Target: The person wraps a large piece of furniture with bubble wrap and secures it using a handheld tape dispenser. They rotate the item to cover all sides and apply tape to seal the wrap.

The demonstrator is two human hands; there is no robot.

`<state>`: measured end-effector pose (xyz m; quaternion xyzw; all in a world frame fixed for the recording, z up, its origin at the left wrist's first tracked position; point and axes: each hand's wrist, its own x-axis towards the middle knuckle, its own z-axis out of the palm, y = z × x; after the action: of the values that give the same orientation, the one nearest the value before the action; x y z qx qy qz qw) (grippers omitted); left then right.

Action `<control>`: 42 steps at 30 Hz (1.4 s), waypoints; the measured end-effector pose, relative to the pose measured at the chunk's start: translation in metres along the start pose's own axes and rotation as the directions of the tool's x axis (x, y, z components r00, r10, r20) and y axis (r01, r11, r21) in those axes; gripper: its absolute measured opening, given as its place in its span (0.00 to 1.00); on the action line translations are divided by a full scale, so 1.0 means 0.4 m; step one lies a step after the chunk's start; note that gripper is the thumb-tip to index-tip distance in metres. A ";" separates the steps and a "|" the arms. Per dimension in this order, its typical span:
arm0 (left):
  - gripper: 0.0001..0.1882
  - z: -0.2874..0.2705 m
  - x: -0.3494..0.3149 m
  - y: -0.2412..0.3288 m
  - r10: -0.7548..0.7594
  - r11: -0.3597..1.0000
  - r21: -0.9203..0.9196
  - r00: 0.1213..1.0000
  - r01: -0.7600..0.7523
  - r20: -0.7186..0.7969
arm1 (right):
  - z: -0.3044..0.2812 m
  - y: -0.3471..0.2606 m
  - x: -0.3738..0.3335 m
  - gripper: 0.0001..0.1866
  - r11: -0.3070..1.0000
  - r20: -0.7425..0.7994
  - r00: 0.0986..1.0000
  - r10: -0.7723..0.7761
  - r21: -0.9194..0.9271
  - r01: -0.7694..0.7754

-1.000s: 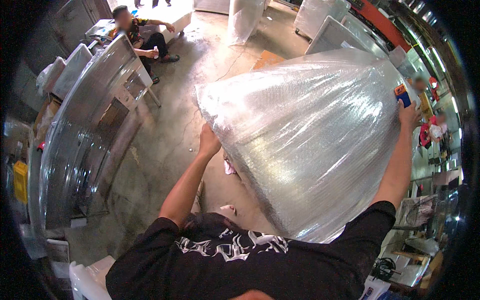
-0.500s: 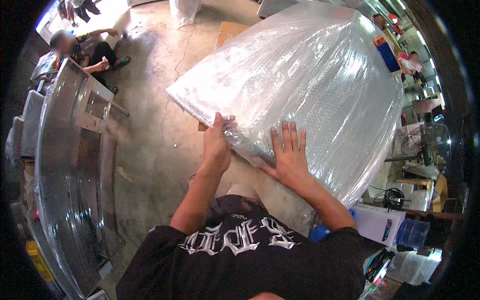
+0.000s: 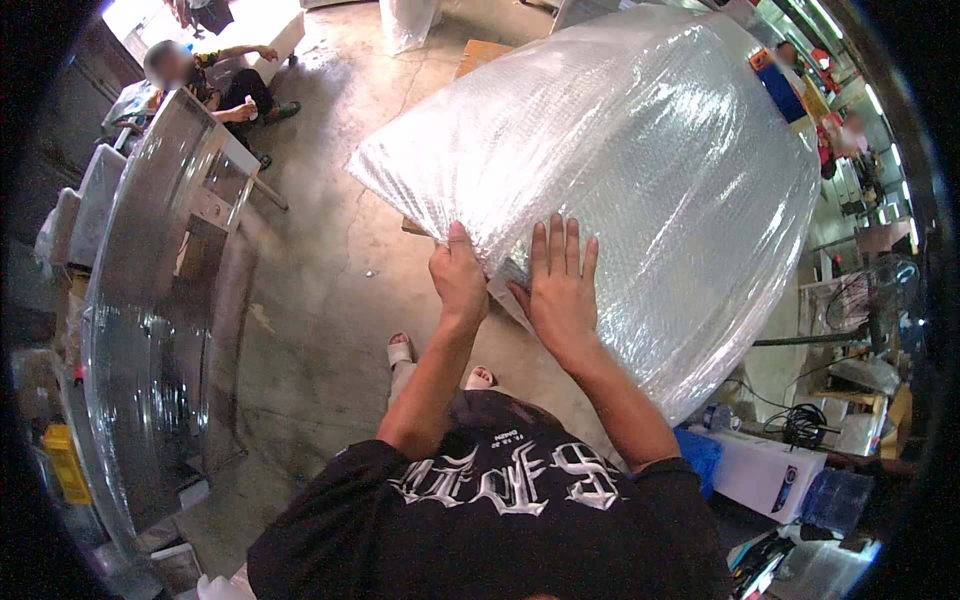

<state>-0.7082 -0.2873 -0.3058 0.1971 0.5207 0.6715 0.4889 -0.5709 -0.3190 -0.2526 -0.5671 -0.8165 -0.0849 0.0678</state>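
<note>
A large sheet of clear bubble wrap [image 3: 660, 180] covers a broad flat shape in front of me; what lies beneath is mostly hidden. My left hand [image 3: 460, 280] grips the near edge of the wrap, thumb on top, and folds in the sheet gather toward that grip. Beside it, my right hand [image 3: 562, 290] lies on the wrap with its fingers stretched out and holds nothing. A brown edge [image 3: 415, 228] shows under the wrap left of my left hand.
Left, a long plastic-wrapped piece [image 3: 150, 320] stands near a seated person [image 3: 215, 85]. A blue and orange box [image 3: 780, 90] lies at the wrap's far right. Right of me are a white appliance [image 3: 755, 470], a blue water bottle [image 3: 838, 498] and a coiled black cable [image 3: 803, 425].
My left hand has drawn the wrap's edge tighter, bunching folds at its grip. My right hand has slid left, closer to the left one. The view has shifted slightly.
</note>
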 end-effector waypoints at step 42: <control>0.23 -0.139 0.092 -0.057 -0.410 0.912 0.262 0.709 0.315 0.574 | -0.015 0.019 -0.041 0.27 0.965 -0.088 0.962 -0.260 -0.036 0.258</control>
<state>-0.7573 -0.2841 -0.3563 0.3342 0.4074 0.4205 0.7386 -0.5578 -0.3328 -0.2496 -0.4517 -0.8785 -0.1289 0.0866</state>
